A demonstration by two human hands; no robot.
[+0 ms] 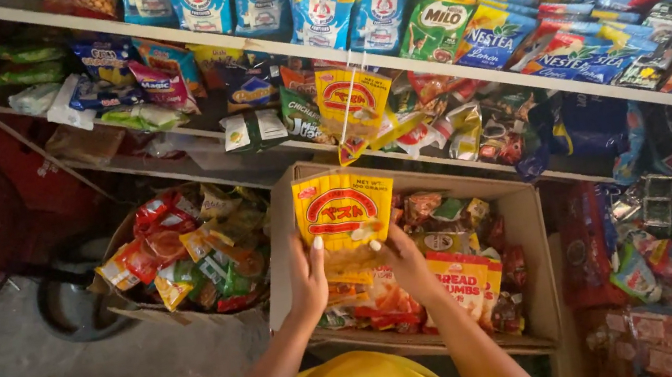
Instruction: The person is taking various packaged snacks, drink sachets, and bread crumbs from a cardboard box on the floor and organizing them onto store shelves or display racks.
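1. Yellow packet [345, 209] (with a red oval mark) is held up above the cardboard box [541, 272], below the shelf [388, 62].
2. Left hand [307, 277] grips its lower left edge.
3. Right hand [400, 258] grips its lower right edge, the hands apart.

1. The yellow packet [345, 208] is a flat, roughly square pouch with a red oval emblem across its middle and small red print along the top edge.
2. It is held upright, its front facing the camera and tilted slightly clockwise, above the open cardboard box [541, 272].
3. Its lower edge is pinched at 2 places: the left hand [308, 279] grips the lower left corner, the right hand [399, 257] the lower right.
4. More yellow packets of the same kind hang just under it, joined in a strip, partly hidden by the hands.
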